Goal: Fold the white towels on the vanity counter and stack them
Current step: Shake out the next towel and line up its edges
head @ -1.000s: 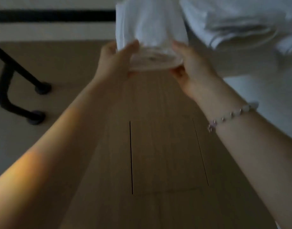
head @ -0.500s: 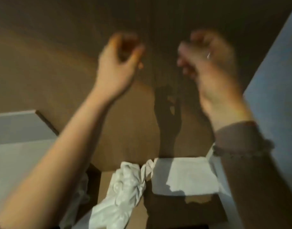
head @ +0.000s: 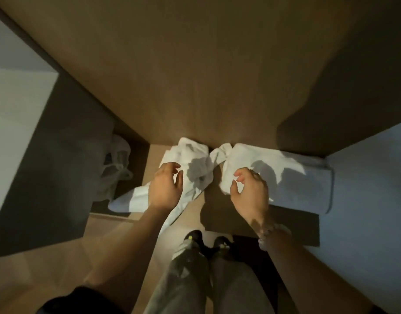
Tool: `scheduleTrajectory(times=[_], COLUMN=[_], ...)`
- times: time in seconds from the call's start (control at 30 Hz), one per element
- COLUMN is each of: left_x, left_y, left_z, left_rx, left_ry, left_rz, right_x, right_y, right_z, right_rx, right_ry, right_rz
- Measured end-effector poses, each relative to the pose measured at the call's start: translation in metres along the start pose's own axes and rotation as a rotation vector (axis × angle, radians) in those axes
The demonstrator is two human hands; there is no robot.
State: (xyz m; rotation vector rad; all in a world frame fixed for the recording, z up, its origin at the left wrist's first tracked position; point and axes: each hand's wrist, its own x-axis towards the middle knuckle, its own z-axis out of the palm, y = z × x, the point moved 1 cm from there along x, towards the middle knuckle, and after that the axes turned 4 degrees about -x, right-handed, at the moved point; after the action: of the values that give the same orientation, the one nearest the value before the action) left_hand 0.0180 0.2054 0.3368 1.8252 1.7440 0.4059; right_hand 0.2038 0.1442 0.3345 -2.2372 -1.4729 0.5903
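My left grip [head: 165,189] hangs at the centre of the frame, fingers loosely curled and wide enough to take cloth, holding nothing. My right grip [head: 251,192] is beside it to the right in the same loose curl, thumb and fingertips apart, also holding nothing; a beaded bracelet [head: 271,232] sits at that wrist. Under the left grip lies the crumpled towel [head: 192,152], a bunched white heap that trails down and left towards the lower edge of the table [head: 217,215]. Under and to the right of the right grip lies the flat towel [head: 297,180], spread smooth, its far end in shade. The two towels nearly meet at a twisted corner between my grips. Both grips throw shadows onto the cloth, and I cannot tell whether either one touches it. A wooden wall panel [head: 195,75] fills the upper frame. A thin plastic bag [head: 117,159] slumps at centre left. My shoes [head: 192,236] show below centre.
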Motion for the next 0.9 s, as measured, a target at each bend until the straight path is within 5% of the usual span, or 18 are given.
scheduleTrajectory(times=[0.27,0.5,0.8,0.9], left_x=[0.01,0.05,0.061,0.058], left_y=[-0.09,-0.146,-0.184,-0.182], left_z=[0.068,0.12,0.17,0.161], left_rx=[0.095,0.185,0.127,0.097], left_ry=[-0.099,-0.169,-0.191,-0.189], left_rz=[-0.077,-0.129,-0.113,-0.065], right_x=[0.022,0.078,0.102,0.095], right_y=[0.005,-0.011,-0.001,-0.001], right_z=[0.095,0.188,0.25,0.239], right_rx=[-0.207,-0.086,-0.464,-0.329], right_ry=[-0.171,-0.286,-0.099,-0.123], right_rz=[-0.132,-0.132,-0.414,-0.4])
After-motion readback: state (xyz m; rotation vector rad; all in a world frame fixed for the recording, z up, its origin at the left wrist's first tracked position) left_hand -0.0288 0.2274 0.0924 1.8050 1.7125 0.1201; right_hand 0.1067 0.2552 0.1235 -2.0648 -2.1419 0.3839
